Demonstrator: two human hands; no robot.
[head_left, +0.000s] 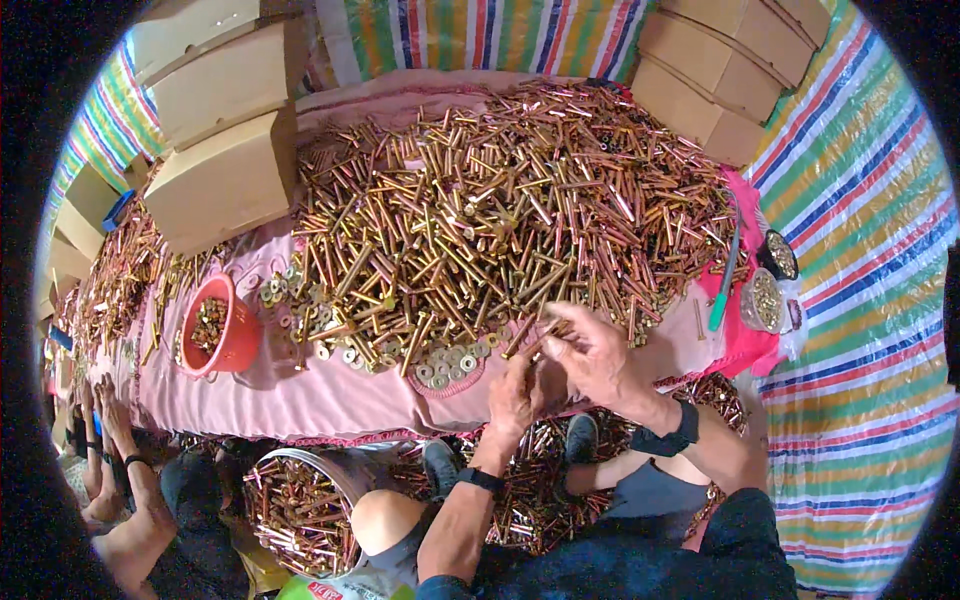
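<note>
My left hand (513,393) is closed at the near edge of a big heap of brass-coloured bolts (450,235). From its fingertips a long bolt (520,336) sticks up at a slant. Close beside it, my right hand (598,358) has its thumb and fingers pinched together near the same bolt. Whatever lies inside that pinch is too small and covered to name. Flat round washers (440,372) lie on the pink cloth (330,400), just left of my hands.
A red plastic basket (245,330) of small parts stands left. Cardboard boxes (225,180) are stacked at both back corners. On the right lie a green-handled tool (718,308) and a clear tub (765,302) of nuts. Bolts fill a container (300,505) below the table. Another person's arms (140,500) show at left.
</note>
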